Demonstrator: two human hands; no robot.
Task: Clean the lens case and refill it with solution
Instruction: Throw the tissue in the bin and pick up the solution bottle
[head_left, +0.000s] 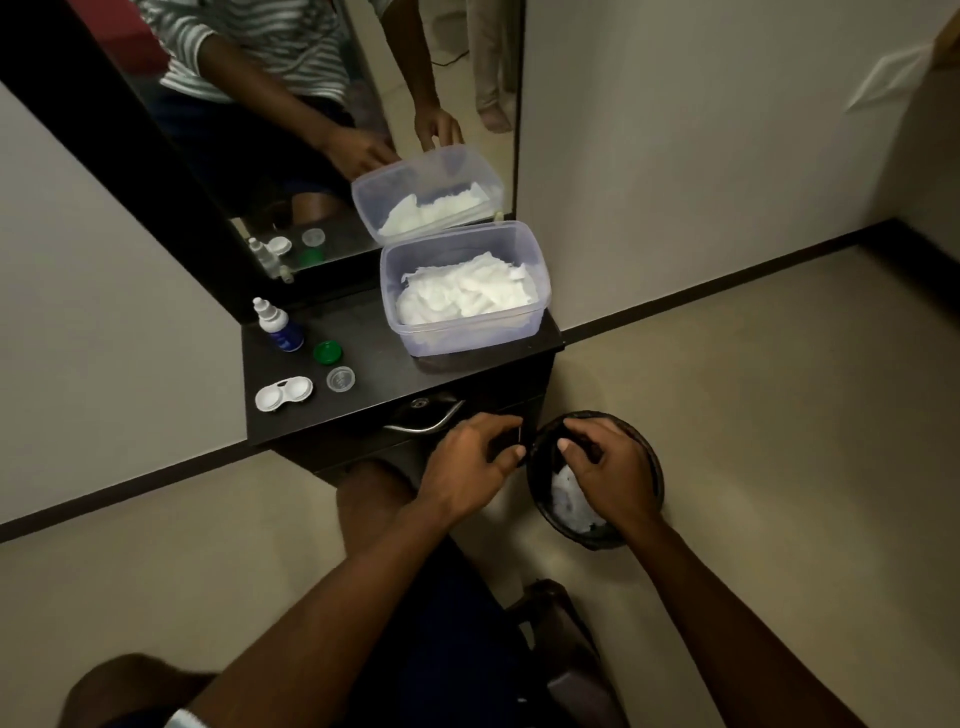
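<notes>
The white lens case (283, 394) lies open on the dark shelf (395, 387) at its front left. Its green cap (327, 352) and clear cap (340, 378) lie loose beside it. The solution bottle (276, 324), white with a blue label, stands behind them. On the floor to the right of the shelf is a black bin (649, 467) with a crumpled white tissue (569, 499) inside. My right hand (608, 470) hovers over the bin with loosely curled fingers and nothing visible in them. My left hand (470, 460) is beside the bin's left rim, fingers apart and empty.
A clear plastic tub (462, 338) of white tissues sits on the shelf's right end against a mirror (311, 130). A drawer with a metal handle (426, 423) is below the shelf. My knees are in front of the unit, and a wall stands to the right.
</notes>
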